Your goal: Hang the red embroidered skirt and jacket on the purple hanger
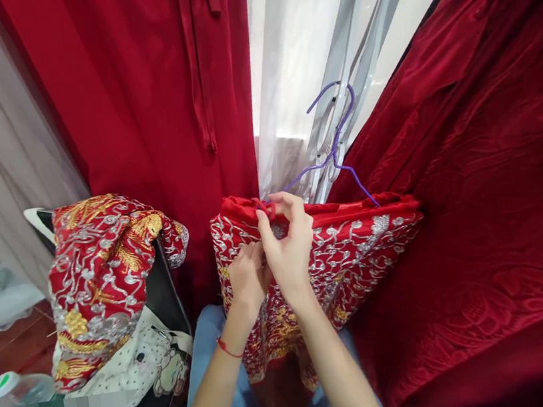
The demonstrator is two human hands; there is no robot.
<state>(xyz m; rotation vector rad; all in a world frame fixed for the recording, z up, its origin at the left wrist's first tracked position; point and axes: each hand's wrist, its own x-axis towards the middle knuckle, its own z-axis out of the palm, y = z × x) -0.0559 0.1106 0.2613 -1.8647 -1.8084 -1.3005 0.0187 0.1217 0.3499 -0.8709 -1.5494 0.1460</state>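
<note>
A red garment embroidered in silver and gold hangs folded over a purple wire hanger. My right hand is closed in a pinch on the garment's red top edge, near the left end of the hanger. My left hand sits just below it, fingers curled into the embroidered cloth. A red string bracelet is on my left wrist. The fingertips of both hands are partly hidden in the fabric.
A second embroidered red garment lies draped over a black chair at left, above a white dotted cloth. Red curtains and white sheer fabric hang behind. A plastic bottle stands at bottom left.
</note>
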